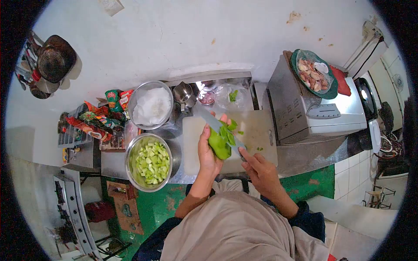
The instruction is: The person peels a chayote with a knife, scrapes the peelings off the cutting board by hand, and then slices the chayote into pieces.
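My left hand (209,156) is wrapped round a bright green, smooth-skinned vegetable (219,147) that looks like a chayote, held above the cutting board (196,130). In my right hand (260,170) is the handle of a large kitchen knife (212,122). Its wide blade slants up and left across the vegetable. Green peel or cut pieces (227,131) lie against the blade and partly hide where it meets the skin. Small green scraps (259,148) are scattered on the white board.
Left of the board stand a steel bowl of diced green pieces (150,163) and a bowl holding something white (152,106). Behind it are a metal jug (183,94), a small dish (206,96) and a plastic bag (230,96). A silver oven (322,115) stands to the right.
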Available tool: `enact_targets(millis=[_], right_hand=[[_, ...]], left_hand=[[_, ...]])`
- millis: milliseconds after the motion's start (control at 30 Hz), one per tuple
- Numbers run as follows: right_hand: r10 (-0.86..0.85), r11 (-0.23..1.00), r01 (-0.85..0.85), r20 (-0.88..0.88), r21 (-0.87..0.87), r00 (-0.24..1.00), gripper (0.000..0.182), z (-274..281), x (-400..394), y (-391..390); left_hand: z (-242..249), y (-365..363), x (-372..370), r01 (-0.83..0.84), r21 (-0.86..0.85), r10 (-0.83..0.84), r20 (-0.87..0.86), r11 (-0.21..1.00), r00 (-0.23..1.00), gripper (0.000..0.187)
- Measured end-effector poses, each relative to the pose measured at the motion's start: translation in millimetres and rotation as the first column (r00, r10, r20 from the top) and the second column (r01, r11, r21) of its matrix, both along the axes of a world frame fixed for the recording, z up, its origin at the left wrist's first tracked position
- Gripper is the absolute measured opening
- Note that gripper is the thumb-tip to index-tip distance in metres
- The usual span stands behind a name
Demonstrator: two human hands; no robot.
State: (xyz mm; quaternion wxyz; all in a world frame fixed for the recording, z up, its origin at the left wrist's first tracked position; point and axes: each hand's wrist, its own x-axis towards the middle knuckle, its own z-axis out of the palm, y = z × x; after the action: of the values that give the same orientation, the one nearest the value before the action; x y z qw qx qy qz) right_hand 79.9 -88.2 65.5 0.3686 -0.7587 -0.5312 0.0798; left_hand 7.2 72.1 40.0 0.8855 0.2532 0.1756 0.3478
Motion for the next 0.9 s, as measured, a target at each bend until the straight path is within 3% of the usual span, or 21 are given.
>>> enact_targets(millis=[100, 133, 200, 300, 400, 467, 500, 600, 900], right_hand=[[0.06, 0.992, -0.022, -0.317, 0.122, 0.947, 0.039, 0, 9, 0], [0.035, 0.997, 0.006, -0.525, 0.078, 0.851, 0.038, 2, 10, -1], [-0.038, 0.999, 0.029, -0.846, -0.027, 0.532, 0.037, 8, 11, -4], [-0.03, 1.0, 0.02, -0.891, -0.024, 0.454, 0.037, 13, 13, -5], [-0.05, 0.998, 0.01, -0.793, -0.056, 0.608, 0.038, 11, 10, -6], [0.042, 0.997, -0.011, -0.41, 0.078, 0.911, 0.039, 2, 10, -5], [0.068, 0.99, -0.045, -0.172, 0.136, 0.983, 0.04, -1, 9, -4], [0.035, 0.999, -0.035, -0.041, 0.004, 0.999, 0.044, 10, -2, -11], [0.035, 0.999, -0.034, 0.103, -0.013, 0.994, 0.051, 8, -9, -26]], left_hand=[[-8, 3, -3, 0.035, -0.093, -0.035, 0.006, 0.995, 0.999, 0.046], [-9, 4, -4, 0.051, -0.124, -0.051, 0.005, 0.991, 0.999, 0.044], [-5, 4, -4, 0.058, -0.138, -0.056, 0.016, 0.989, 0.998, 0.04], [0, 1, -6, 0.034, -0.135, -0.036, -0.011, 0.99, 0.999, 0.034], [4, -2, -6, 0.003, -0.06, -0.005, -0.046, 0.998, 0.999, 0.028], [2, -5, -5, -0.036, -0.031, 0.034, -0.053, 0.999, 0.998, 0.025], [0, -6, -4, -0.065, -0.036, 0.063, -0.051, 0.997, 0.997, 0.024], [-6, -3, -5, -0.141, 0.013, 0.142, -0.071, 0.99, 0.987, 0.023], [-5, -3, -7, -0.284, 0.249, 0.304, -0.045, 0.926, 0.952, 0.025]])
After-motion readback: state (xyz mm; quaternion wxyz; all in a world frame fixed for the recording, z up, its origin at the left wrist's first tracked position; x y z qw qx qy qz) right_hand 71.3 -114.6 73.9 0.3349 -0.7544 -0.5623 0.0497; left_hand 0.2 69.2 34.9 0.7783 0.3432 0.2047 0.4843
